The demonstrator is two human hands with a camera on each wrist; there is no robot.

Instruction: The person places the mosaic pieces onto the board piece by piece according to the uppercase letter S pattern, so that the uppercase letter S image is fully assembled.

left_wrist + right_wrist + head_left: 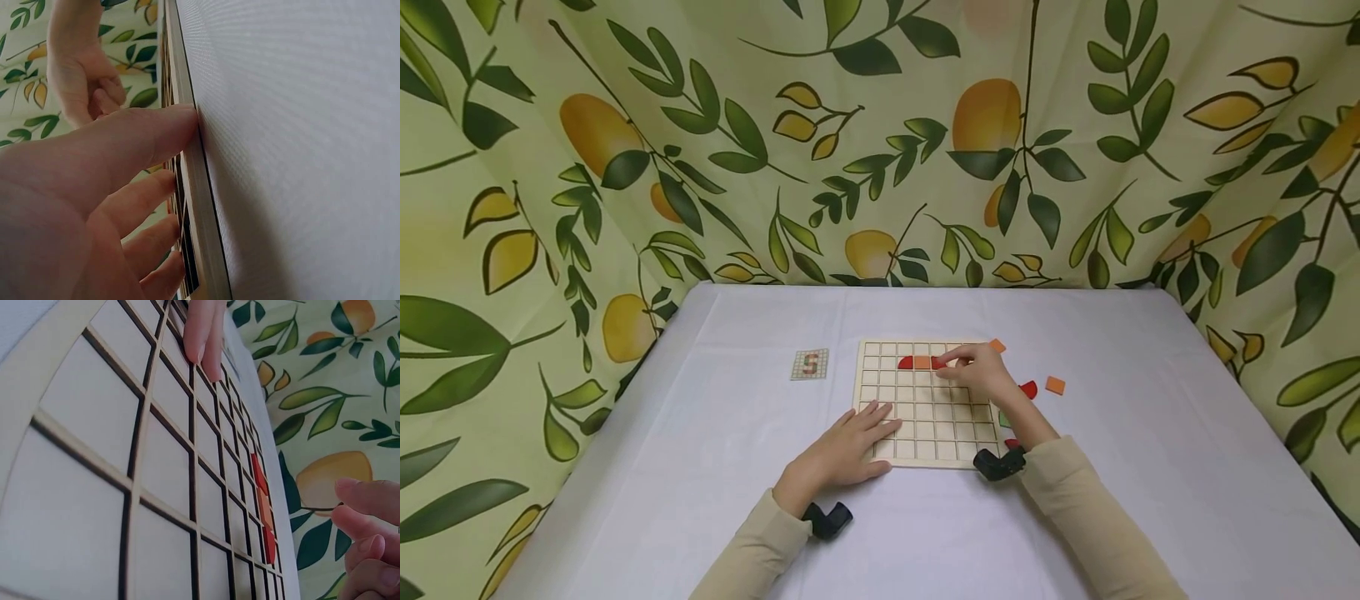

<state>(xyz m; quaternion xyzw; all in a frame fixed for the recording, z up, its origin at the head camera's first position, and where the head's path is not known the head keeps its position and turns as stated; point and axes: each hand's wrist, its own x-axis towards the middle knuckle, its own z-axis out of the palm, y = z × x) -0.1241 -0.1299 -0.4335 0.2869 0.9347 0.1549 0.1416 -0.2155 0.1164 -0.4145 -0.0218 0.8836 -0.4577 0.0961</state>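
Note:
A wooden grid board (925, 429) lies on the white table. In one of its upper rows sit a red rounded piece (906, 362), an orange square (922, 362) and a second red piece (936, 362), side by side. My right hand (973, 371) hovers over the board's upper right, its index fingertip close beside the second red piece; the right wrist view shows nothing between thumb and fingers. With spread fingers, my left hand (850, 446) rests on the board's lower left corner, thumb against the front edge (194, 144).
A small card (809, 364) with an S-shaped pattern lies left of the board. To the right are loose pieces: an orange square (1056, 385), a red piece (1028, 389), a partly hidden green piece (1003, 419) and others. A leaf-patterned curtain (880, 167) stands behind the table.

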